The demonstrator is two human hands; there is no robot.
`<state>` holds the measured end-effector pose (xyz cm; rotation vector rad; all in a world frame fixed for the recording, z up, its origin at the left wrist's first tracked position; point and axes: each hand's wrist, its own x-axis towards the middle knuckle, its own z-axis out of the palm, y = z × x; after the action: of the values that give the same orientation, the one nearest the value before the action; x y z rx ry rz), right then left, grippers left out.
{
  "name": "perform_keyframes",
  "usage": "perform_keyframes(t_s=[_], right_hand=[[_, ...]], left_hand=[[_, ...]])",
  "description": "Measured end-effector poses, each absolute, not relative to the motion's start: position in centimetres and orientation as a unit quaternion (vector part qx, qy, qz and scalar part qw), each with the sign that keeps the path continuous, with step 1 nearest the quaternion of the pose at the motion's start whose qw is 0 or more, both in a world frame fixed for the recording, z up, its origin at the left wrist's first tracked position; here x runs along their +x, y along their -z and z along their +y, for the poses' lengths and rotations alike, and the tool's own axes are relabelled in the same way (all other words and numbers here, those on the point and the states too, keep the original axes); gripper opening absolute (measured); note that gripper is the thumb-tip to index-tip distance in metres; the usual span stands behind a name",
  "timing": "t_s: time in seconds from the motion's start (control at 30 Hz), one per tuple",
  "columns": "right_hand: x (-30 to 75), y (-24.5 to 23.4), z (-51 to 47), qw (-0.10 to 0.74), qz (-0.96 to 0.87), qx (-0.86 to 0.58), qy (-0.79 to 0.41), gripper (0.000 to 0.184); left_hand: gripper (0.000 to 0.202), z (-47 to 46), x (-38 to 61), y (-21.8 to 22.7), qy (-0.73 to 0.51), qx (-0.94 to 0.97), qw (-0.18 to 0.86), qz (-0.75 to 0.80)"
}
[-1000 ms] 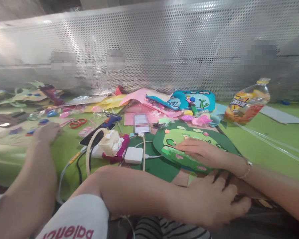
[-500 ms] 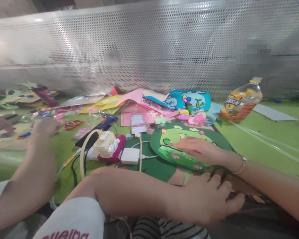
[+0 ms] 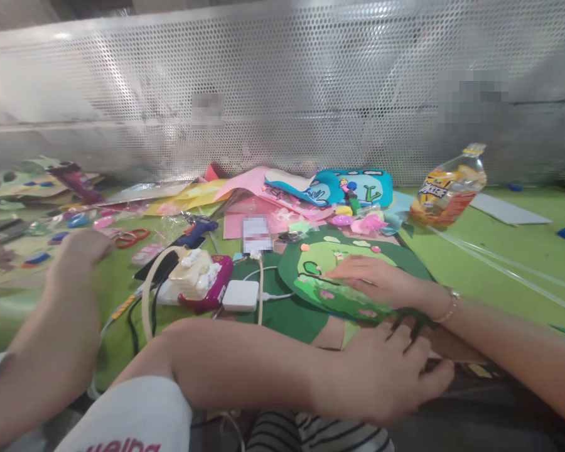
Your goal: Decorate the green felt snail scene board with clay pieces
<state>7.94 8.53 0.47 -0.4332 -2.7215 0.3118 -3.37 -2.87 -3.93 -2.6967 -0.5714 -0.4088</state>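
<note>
My right hand [image 3: 379,280], with a bracelet at the wrist, rests palm down on a layered green cutout [image 3: 296,270] decorated with pink flowers and pale clouds. Its fingers stretch left, with the fingertips touching the surface beside a thin dark green curved line [image 3: 313,269]. Nearer to me, my left hand [image 3: 386,370] lies palm down with fingers spread at the near edge of the cutout. Its fingertips partly disappear against the edge, and I see nothing held in it. A dark green sheet [image 3: 292,329] lies under the cutout.
Cables run by a maroon and cream power socket block [image 3: 202,279] and a white adapter [image 3: 242,295]. Behind are a blue glue gun [image 3: 198,232], red scissors [image 3: 132,238], blue cutouts [image 3: 381,188] and a tilted bottle [image 3: 449,188]. Another person's arm [image 3: 51,314] rests at left.
The view has shifted slightly, so most things appear a little further left. Both my hands keep nearly the same place at the cutout.
</note>
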Motion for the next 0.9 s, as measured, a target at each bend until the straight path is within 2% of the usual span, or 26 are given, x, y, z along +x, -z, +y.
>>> perform_keyframes(t_s=[0.2, 0.43, 0.63, 0.9], right_hand=[[8.0, -0.63, 8.55, 0.207, -0.96, -0.15, -0.111, 0.034], [8.15, -0.88, 8.46, 0.186, -0.965, -0.137, -0.123, 0.034], [8.0, -0.66, 8.52, 0.22, -0.963, -0.123, -0.09, 0.034], [7.63, -0.55, 8.27, 0.172, -0.975, -0.105, -0.096, 0.034]], left_hand=[[0.054, -2.92, -3.6, 3.31, 0.13, -0.957, 0.168, -0.197], [0.052, -2.94, -3.68, 3.33, 0.131, -0.958, 0.167, -0.192], [0.052, -2.96, -3.64, 3.34, 0.137, -0.954, 0.182, -0.193], [0.051, -2.84, -3.48, 3.79, 0.138, -0.956, 0.175, -0.19]])
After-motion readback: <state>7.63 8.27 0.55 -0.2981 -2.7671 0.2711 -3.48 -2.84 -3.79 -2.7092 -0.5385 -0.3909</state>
